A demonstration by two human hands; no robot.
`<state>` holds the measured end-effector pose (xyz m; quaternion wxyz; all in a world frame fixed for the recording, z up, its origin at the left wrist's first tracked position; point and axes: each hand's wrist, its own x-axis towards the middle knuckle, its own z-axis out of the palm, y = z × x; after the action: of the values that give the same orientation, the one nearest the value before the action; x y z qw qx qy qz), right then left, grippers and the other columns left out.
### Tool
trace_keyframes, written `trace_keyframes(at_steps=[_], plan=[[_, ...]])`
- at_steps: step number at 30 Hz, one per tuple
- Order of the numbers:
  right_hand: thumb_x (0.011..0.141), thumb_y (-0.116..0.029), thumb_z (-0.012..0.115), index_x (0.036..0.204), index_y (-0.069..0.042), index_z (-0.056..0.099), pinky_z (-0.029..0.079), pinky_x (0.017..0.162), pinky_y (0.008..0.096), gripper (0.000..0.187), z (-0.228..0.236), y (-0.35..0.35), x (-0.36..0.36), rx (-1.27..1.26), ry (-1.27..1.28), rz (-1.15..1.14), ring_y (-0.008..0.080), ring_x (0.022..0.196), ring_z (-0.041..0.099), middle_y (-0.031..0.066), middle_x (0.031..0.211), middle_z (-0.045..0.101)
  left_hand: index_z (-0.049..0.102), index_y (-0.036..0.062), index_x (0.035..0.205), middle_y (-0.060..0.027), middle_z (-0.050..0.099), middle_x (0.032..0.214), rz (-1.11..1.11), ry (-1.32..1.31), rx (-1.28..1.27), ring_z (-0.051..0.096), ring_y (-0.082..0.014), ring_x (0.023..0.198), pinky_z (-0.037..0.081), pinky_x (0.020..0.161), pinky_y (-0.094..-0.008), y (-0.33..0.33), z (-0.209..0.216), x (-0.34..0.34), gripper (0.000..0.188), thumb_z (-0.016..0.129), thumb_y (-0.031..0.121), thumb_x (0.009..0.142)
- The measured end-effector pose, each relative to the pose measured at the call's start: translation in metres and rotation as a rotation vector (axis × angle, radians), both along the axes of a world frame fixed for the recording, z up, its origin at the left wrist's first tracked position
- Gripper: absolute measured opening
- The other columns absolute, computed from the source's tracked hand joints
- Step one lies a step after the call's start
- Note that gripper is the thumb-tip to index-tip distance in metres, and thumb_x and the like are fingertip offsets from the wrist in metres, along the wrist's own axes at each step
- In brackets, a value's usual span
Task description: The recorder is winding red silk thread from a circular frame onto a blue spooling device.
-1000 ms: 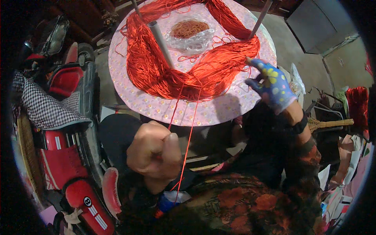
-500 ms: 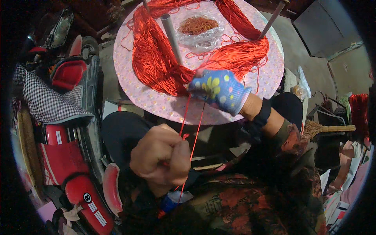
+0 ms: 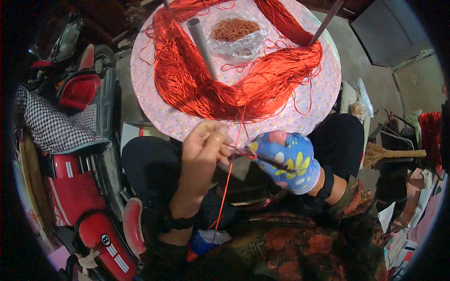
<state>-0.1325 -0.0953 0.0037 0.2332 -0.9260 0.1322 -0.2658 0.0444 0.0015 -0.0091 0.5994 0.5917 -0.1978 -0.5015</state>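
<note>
A thick skein of red cord (image 3: 197, 93) lies on the round table, looped around upright metal posts. Just in front of the table's near edge, my bare left hand (image 3: 202, 152) has its fingers curled, pinching a red cord. My right hand (image 3: 286, 161), in a blue glove with a flower and dot pattern, closes on the same cord a short way off. That short length spans the gap between my fingertips. A single red strand (image 3: 227, 180) drops from the skein past my left fingers toward a blue and white bundle (image 3: 206, 241) at my lap.
The table (image 3: 161, 114) wears a pink flowered cover. On it, a clear plastic bag (image 3: 239, 49) holds brownish-orange loops, beside a grey metal post (image 3: 202, 49). A red ride-on vehicle (image 3: 101, 234) stands at left. A straw broom (image 3: 379, 152) lies at right.
My right hand has come back from the skein toward my lap and met my left. My left hand has risen and moved slightly forward, its fist loosening to a pinch.
</note>
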Motion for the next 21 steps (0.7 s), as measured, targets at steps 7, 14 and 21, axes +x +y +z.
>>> trace_keyframes(at_steps=[7,14,21], plan=[[0.073,-0.013,0.064,0.115,-0.022,0.063,0.049,0.051,0.0355,0.044,-0.009,0.002,0.001,-0.110,0.199,0.168,0.0242,0.064,0.062,0.0033,0.092,0.066,0.063,0.0037,0.088,0.0023,0.056,0.070,-0.108,0.039,0.114,0.051,-0.0044,0.060,0.042,0.054,-0.0206,-0.013,-0.005,-0.004,0.017,0.057,0.018,0.094],[0.071,-0.011,0.065,0.117,-0.024,0.063,0.051,0.058,0.0361,0.047,-0.003,-0.013,0.006,-0.065,0.241,0.254,0.0284,0.071,0.063,0.0055,0.092,0.067,0.063,0.0021,0.084,0.0008,0.056,0.069,-0.121,-0.010,0.169,0.049,-0.0048,0.058,0.039,0.054,-0.0201,-0.014,-0.007,-0.004,0.013,0.060,0.014,0.089],[0.086,-0.023,0.066,0.094,-0.004,0.067,0.052,0.067,0.0343,0.020,-0.036,-0.069,0.024,0.593,0.108,-0.478,0.0280,0.076,0.068,0.0144,0.084,0.069,0.061,0.0002,0.088,-0.0013,0.058,0.070,-0.086,0.046,0.134,0.050,-0.0062,0.054,0.041,0.048,-0.0209,-0.010,-0.009,0.000,0.010,0.061,0.010,0.087]])
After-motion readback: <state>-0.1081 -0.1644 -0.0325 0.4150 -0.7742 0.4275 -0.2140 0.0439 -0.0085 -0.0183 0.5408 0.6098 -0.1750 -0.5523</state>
